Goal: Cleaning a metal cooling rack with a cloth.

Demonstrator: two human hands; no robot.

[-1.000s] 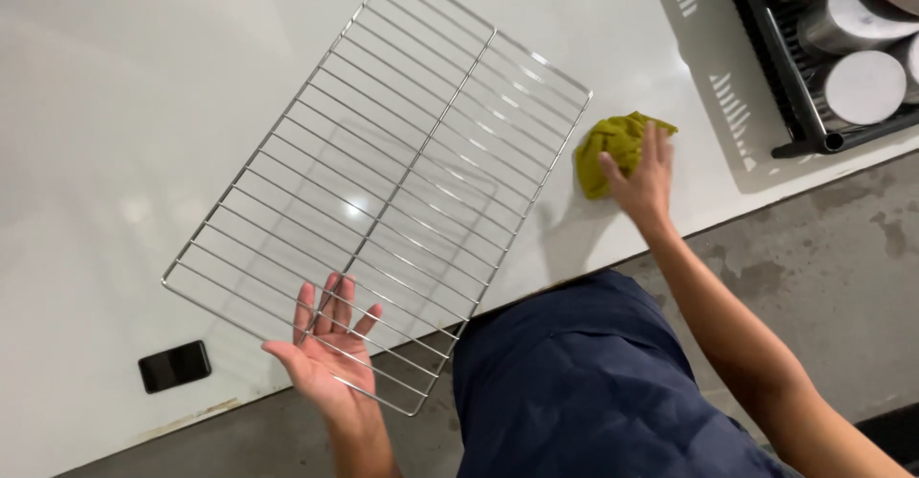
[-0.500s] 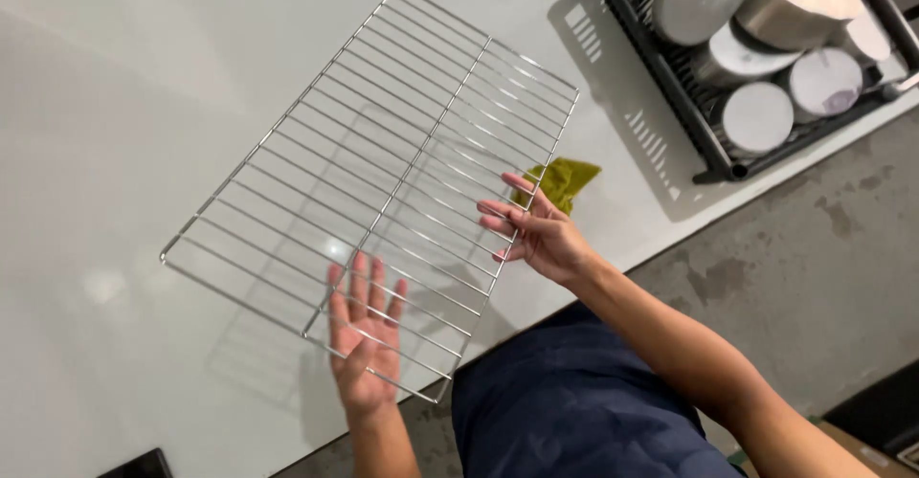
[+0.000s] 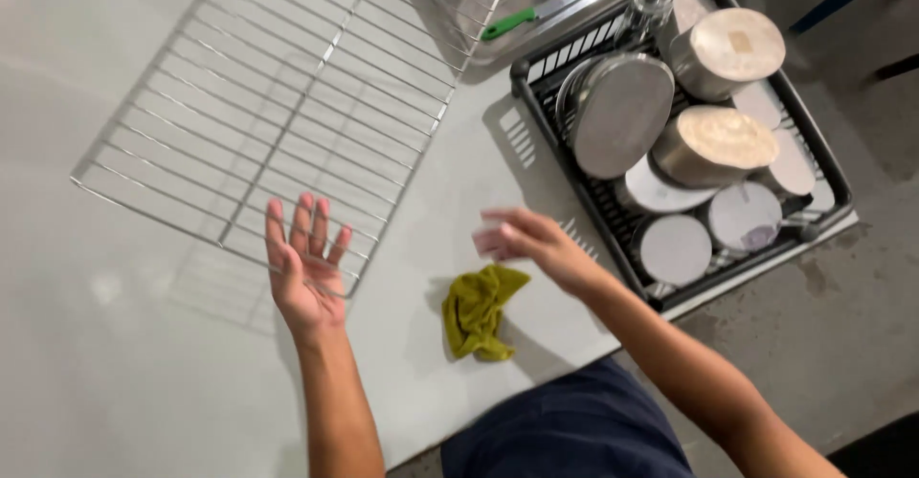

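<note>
Risk, as judged: wire rack (image 3: 278, 105) appears propped under its near edge only; a slip of the left hand (image 3: 302, 267) could drop it clattering onto the counter (image 3: 115, 363). Left hand spread flat, gripping nothing. Right hand (image 3: 536, 248) loosely open, empty, hovering with green cloth (image 3: 479, 311) at its 7 o'clock, dish drainer (image 3: 823, 167) at 2 o'clock.
</note>
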